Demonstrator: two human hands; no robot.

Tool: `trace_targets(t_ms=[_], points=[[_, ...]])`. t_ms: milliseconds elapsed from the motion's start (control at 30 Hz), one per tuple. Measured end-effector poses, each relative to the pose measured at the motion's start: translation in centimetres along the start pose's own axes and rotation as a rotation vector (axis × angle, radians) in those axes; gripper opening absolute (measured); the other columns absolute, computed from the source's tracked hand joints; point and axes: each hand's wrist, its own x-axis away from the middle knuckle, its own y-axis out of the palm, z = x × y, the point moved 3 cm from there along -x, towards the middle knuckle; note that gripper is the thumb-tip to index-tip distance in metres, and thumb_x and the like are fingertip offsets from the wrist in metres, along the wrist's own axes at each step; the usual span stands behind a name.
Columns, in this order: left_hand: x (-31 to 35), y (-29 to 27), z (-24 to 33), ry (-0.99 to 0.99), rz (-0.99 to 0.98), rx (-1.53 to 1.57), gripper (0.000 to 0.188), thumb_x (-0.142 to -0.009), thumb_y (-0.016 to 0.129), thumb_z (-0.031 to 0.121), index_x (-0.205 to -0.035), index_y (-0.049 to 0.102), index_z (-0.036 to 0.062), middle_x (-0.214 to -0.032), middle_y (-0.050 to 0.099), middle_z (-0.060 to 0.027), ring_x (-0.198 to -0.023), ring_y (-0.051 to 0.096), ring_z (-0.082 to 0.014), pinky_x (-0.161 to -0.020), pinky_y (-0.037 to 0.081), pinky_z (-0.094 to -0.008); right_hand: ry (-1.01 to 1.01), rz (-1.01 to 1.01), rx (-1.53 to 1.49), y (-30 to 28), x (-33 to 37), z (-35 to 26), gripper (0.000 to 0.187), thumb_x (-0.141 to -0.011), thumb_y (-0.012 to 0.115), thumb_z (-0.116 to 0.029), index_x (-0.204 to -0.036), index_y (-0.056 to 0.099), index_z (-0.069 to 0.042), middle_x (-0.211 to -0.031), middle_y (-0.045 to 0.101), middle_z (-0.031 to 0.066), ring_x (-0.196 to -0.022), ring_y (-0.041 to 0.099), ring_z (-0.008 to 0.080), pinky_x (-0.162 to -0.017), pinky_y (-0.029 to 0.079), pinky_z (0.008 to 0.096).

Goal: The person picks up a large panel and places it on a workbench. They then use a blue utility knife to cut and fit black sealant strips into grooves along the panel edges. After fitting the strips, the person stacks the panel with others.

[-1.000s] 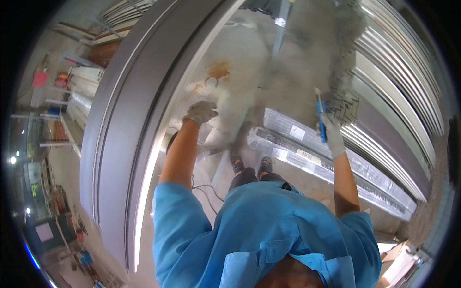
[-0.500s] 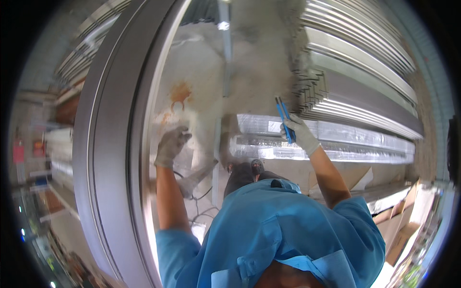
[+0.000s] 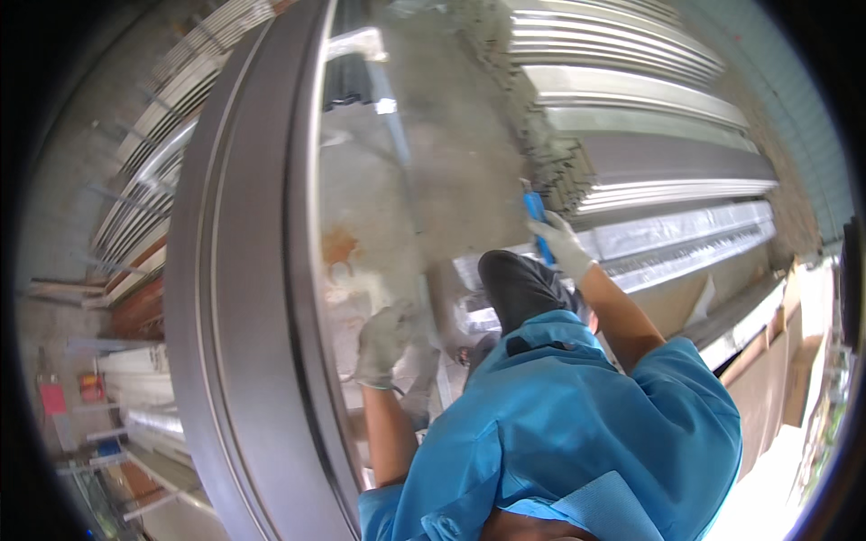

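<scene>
In my right hand (image 3: pixel 561 245), which wears a pale glove, is a slim blue utility knife (image 3: pixel 538 221). Its narrow metallic tip points away from me, towards the stepped ends of the stacked profiles. My left hand (image 3: pixel 384 344), also gloved, hangs low beside the long grey metal profile (image 3: pixel 257 270) on the left. Motion smears its fingers, and nothing can be made out in it. A raised knee in dark trousers (image 3: pixel 525 284) shows between the two hands.
Long metal profiles (image 3: pixel 667 162) lie stacked at the right, with film-wrapped ones (image 3: pixel 686 236) nearer me. Brown cardboard (image 3: pixel 767 361) stands at the lower right. More profiles fill a rack (image 3: pixel 144 167) at the far left. The floor (image 3: pixel 460 135) has a rust-coloured stain (image 3: pixel 339 249).
My left hand has come nearer to my body and to the right. A knee has come up into view. The view has turned, and the right hand still holds the knife.
</scene>
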Motion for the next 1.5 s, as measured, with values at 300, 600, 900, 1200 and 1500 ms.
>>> trace_targets(t_ms=[300, 600, 900, 1200, 1500], points=[[0.8, -1.3, 1.0, -0.317, 0.052, -0.055, 0.039, -0.089, 0.075, 0.028, -0.120, 0.068, 0.0065, -0.100, 0.072, -0.0153, -0.086, 0.070, -0.0309, -0.079, 0.054, -0.0398, 0.019, -0.046, 0.085, 4.6, -10.0, -4.7, 0.025, -0.094, 0.075, -0.029, -0.107, 0.061, -0.012, -0.070, 0.057, -0.0017, -0.051, 0.054, 0.0085, -0.042, 0.042, 0.0258], [-13.2, -6.4, 7.8, -0.253, 0.386, -0.373, 0.036, -0.081, 0.081, 0.020, -0.111, 0.069, 0.0065, -0.106, 0.072, -0.0130, -0.101, 0.067, -0.0361, -0.091, 0.051, -0.0472, 0.041, -0.293, 0.361, 15.1, -35.2, -12.3, 0.042, -0.095, 0.068, -0.024, -0.131, 0.058, -0.003, -0.077, 0.055, 0.0006, -0.060, 0.054, 0.0103, -0.051, 0.045, 0.0264], [-34.2, -13.5, -3.3, -0.885, 0.150, -1.451, 0.094, -0.083, 0.072, 0.061, -0.155, 0.039, 0.0089, -0.154, 0.042, -0.0223, -0.139, 0.045, -0.0413, -0.114, 0.040, -0.0538, 0.188, 0.600, 0.346, -3.9, -66.5, 0.1, 0.046, -0.082, 0.080, -0.025, -0.123, 0.065, -0.009, -0.097, 0.072, 0.0102, -0.086, 0.070, 0.0230, -0.078, 0.056, 0.0365], [-34.3, -14.7, -1.5, -0.776, 0.393, -1.249, 0.081, -0.092, 0.066, 0.061, -0.143, 0.053, -0.0014, -0.135, 0.055, -0.0244, -0.116, 0.058, -0.0425, -0.093, 0.051, -0.0546, 0.171, 0.865, 0.202, -24.7, -81.4, 1.6, 0.069, -0.083, 0.076, -0.032, -0.138, 0.054, 0.003, -0.127, 0.067, 0.0229, -0.113, 0.067, 0.0341, -0.096, 0.051, 0.0397], [-34.2, -16.9, -2.4, -0.589, 0.141, -1.351, 0.065, -0.088, 0.073, 0.048, -0.130, 0.058, 0.0014, -0.107, 0.065, -0.0159, -0.097, 0.061, -0.0342, -0.088, 0.051, -0.0506, 0.302, 0.432, 0.589, -18.1, -76.6, 7.1, 0.046, -0.094, 0.067, -0.044, -0.125, 0.069, -0.010, -0.120, 0.072, 0.0122, -0.105, 0.067, 0.0295, -0.096, 0.051, 0.0383]])
